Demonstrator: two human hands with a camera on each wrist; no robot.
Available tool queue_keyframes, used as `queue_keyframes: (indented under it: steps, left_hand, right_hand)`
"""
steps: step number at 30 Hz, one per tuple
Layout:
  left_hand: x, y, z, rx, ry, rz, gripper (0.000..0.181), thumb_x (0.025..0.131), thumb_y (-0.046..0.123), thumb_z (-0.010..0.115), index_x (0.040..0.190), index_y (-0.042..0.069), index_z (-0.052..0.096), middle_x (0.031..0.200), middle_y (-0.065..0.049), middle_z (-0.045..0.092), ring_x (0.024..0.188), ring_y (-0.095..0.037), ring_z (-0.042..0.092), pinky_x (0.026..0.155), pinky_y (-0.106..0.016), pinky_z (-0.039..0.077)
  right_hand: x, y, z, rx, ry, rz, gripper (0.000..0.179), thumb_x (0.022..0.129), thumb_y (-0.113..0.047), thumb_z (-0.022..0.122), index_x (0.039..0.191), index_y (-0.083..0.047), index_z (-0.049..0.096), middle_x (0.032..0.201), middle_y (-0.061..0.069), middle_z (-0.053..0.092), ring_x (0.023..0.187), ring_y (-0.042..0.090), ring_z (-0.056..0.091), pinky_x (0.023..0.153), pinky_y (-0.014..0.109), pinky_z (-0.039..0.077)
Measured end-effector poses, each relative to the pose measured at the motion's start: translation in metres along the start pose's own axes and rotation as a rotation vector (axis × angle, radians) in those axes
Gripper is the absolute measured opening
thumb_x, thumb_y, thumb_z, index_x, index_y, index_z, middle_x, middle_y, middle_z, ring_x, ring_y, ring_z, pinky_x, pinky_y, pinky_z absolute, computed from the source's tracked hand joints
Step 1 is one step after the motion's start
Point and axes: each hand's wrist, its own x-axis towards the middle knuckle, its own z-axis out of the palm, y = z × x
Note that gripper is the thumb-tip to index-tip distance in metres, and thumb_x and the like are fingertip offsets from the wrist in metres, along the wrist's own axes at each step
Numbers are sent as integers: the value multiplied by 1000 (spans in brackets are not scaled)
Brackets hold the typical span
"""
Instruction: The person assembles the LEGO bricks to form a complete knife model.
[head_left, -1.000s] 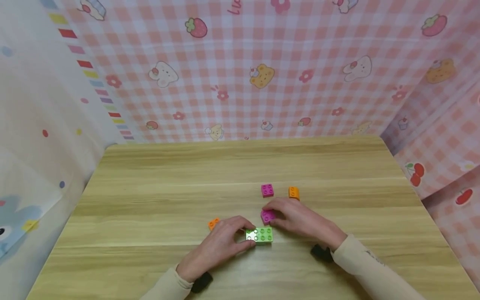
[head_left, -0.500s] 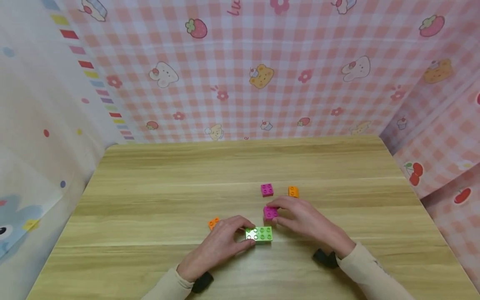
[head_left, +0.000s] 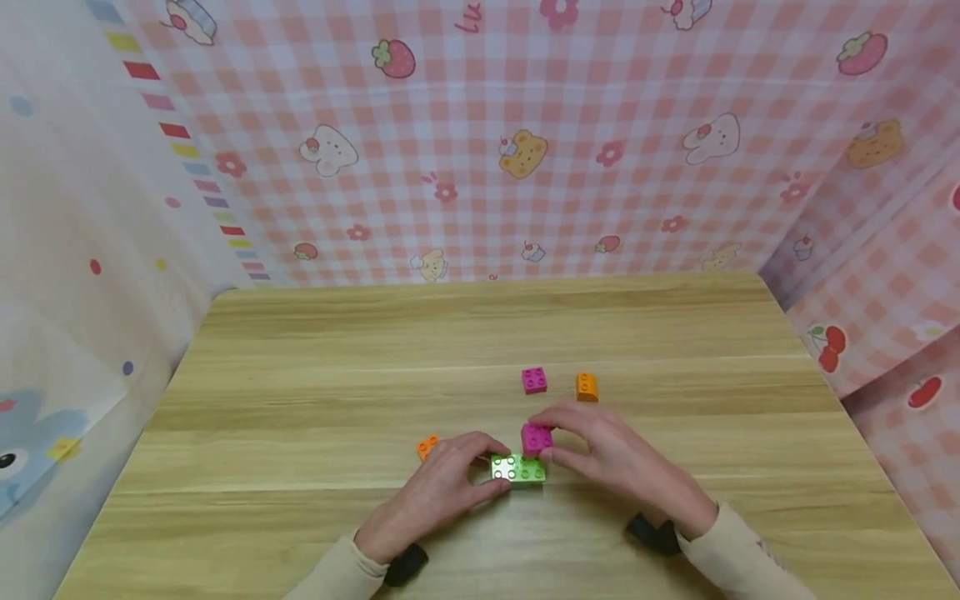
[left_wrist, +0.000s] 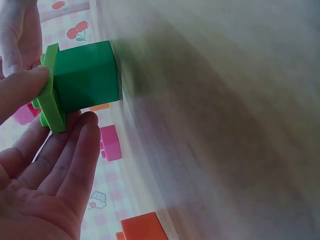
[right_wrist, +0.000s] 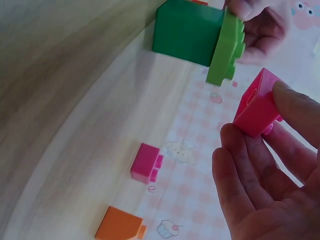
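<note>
My left hand [head_left: 446, 479] pinches a light green building brick [head_left: 525, 471] between thumb and fingers. It is thin and studded, and sits on top of a taller dark green block [left_wrist: 87, 75] standing on the table. My right hand [head_left: 603, 442] holds a pink square brick [head_left: 536, 438] by its sides, its hollow underside [right_wrist: 252, 96] partly showing in the right wrist view. In that view the pink brick is apart from the green one, beyond its studs; in the head view it overlaps the green brick's far edge near the right end.
Another pink brick [head_left: 534, 381] lies farther back on the wooden table [head_left: 337, 350], with an orange brick [head_left: 587, 387] to its right. A second orange brick [head_left: 427, 447] is partly hidden behind my left hand. Patterned cloth [head_left: 480, 167] hangs behind the table.
My right hand has lifted the pink brick, turned it straighter, and brought it closer to the far edge of the green brick. My left hand has stayed in place.
</note>
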Motion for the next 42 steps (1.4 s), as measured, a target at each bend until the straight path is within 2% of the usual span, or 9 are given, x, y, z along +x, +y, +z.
queue_keyframes:
  steps: [8, 14, 22, 29, 33, 42]
  left_hand:
    - [0, -1, 1, -10, 8, 8, 28, 90, 17, 83, 114, 10, 70, 109, -1, 72, 96, -11, 67, 86, -31, 58]
    - [0, -1, 0, -26, 12, 15, 29, 90, 18, 83, 114, 10, 70, 109, -1, 73, 96, -11, 68, 86, -30, 58]
    - [-1, -1, -1, -48, 14, -13, 31, 87, 17, 85, 114, 9, 71, 108, -2, 74, 95, -14, 70, 85, -31, 59]
    - [0, -1, -2, -47, 0, -52, 32, 85, 21, 87, 112, 11, 73, 106, -1, 76, 93, -15, 71, 82, -28, 59]
    - [0, 0, -3, -45, -2, -54, 32, 84, 23, 87, 111, 10, 74, 105, -1, 77, 91, -14, 71, 80, -27, 58]
    - [1, -2, -3, -36, 25, -2, 33, 81, 19, 89, 108, 9, 74, 103, -4, 78, 86, -10, 73, 76, -21, 59]
  right_hand:
    - [-4, -8, 6, -26, 29, -51, 34, 93, -19, 80, 126, -14, 71, 125, -6, 69, 121, 17, 62, 101, 42, 55]
    - [-5, -10, 13, -3, 19, -56, 32, 92, -20, 80, 123, -15, 72, 122, -7, 68, 114, 11, 63, 97, 36, 56]
    - [-5, -11, 21, 16, -2, -46, 34, 91, -19, 81, 123, -14, 72, 121, -8, 66, 110, 8, 63, 93, 32, 57]
    - [-3, -12, 26, -10, -15, -62, 33, 91, -21, 81, 122, -14, 72, 118, -8, 66, 106, 6, 63, 92, 29, 57]
    - [-3, -13, 27, -37, -18, -76, 32, 93, -22, 80, 122, -13, 72, 117, -8, 65, 104, 6, 62, 91, 28, 57]
    - [1, -14, 28, -84, -6, -152, 30, 93, -21, 80, 120, -11, 73, 110, -9, 64, 96, 3, 62, 85, 22, 57]
